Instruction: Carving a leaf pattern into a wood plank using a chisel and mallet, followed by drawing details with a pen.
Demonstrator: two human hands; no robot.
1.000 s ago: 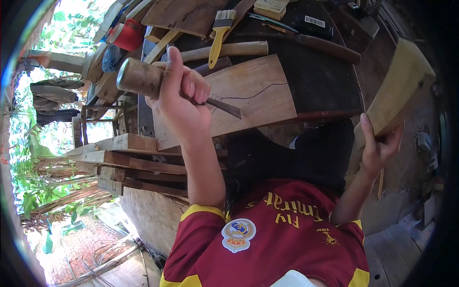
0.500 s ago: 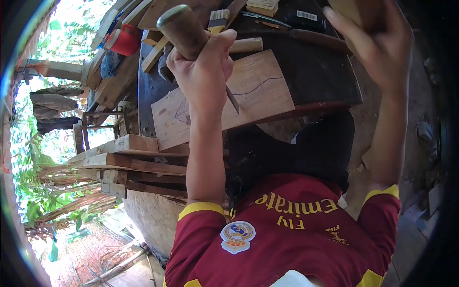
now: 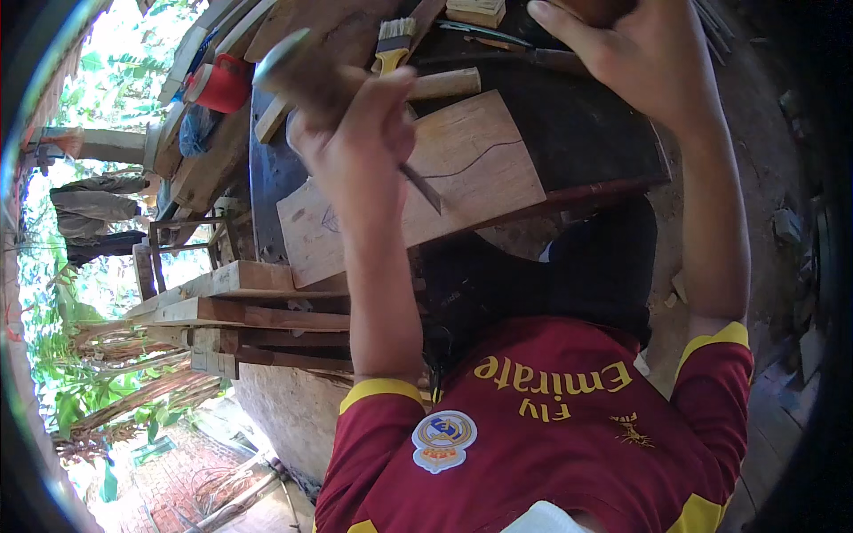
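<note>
My left hand (image 3: 360, 147) is closed around a chisel (image 3: 426, 189) with a thick, rounded wooden handle. The blade slants down to the right over a flat wooden board (image 3: 484, 151), its tip close to the board's near edge; whether it touches cannot be told. A dark curved line runs across the board, and other drawn marks show partly behind my left wrist. At the upper right my right hand (image 3: 653, 71) is raised, fingers wrapped round a brown wooden block (image 3: 606, 9) that the picture's upper edge cuts off.
The board lies on a dark table (image 3: 604, 147). Behind it are a round wooden stick (image 3: 449, 83), a paintbrush (image 3: 393, 44) and a small wood block (image 3: 475, 11). A red container (image 3: 219, 83) stands at far left. Stacked planks (image 3: 240, 280) jut out near my left forearm.
My right hand has moved up and left with the wooden block. My left hand has shifted slightly left and down, and the chisel handle tilts further left.
</note>
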